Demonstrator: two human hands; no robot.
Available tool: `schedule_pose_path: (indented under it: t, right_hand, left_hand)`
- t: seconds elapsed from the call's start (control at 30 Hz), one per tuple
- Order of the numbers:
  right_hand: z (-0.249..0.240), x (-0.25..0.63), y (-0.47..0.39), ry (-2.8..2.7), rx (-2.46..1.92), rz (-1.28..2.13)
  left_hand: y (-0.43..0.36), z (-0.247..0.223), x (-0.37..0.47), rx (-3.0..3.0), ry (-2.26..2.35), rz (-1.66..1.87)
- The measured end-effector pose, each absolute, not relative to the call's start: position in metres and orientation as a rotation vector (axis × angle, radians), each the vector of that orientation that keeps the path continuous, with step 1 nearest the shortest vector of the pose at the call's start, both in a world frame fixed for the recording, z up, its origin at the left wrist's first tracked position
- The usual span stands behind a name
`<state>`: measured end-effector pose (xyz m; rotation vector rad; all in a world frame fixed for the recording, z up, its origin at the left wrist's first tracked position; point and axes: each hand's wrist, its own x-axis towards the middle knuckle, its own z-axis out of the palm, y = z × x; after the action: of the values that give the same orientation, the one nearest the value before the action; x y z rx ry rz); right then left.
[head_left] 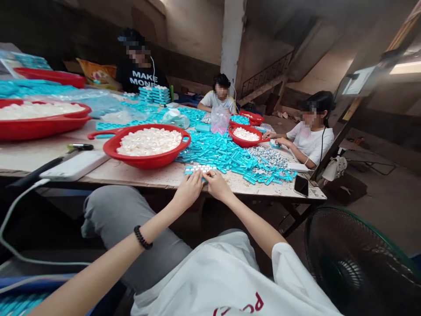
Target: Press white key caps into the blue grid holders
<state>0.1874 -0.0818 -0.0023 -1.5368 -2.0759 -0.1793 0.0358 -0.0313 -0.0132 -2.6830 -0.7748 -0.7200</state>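
Observation:
At the table's near edge, a small blue plastic frame [187, 170] holds rows of white pieces. My left hand [190, 189] is closed at its near left side. My right hand [217, 186], with a ring on one finger, is closed against the right part of the frame, close beside the left hand. The fingertips partly hide the frame. Just beyond it spreads a heap of loose blue plastic pieces [220, 151]. A red basin [148, 162] full of white pieces [149, 141] stands to the left of my hands.
A white power bank [79, 166] with a cable lies at the left edge. A phone [301, 185] lies at the table's right corner, near small mixed pieces [268, 156]. A fan [348, 263] stands at right. Three people sit around the table; another red basin [241, 141] stands beyond the heap.

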Motion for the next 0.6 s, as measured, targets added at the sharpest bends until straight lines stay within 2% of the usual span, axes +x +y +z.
schedule_pose_path:
  t: [0.13, 0.23, 0.47, 0.6]
  right_hand:
    - [-0.006, 0.198, -0.076, -1.826, -1.426, -0.137]
    - [0.001, 0.237, -0.070, -1.539, -1.511, -0.166]
    - [0.038, 0.405, -0.097, -1.026, -2.433, -0.473]
    - [0.042, 0.464, -0.109, -0.895, -2.700, -0.277]
  left_hand:
    - [-0.031, -0.027, 0.033, -2.652, -0.775, -0.897]
    - [-0.029, -0.035, 0.033, -2.619, -0.820, -0.999]
    - [-0.025, -0.042, 0.033, -2.603, -0.848, -1.042]
    - [-0.022, -0.045, 0.032, -2.592, -0.856, -1.040]
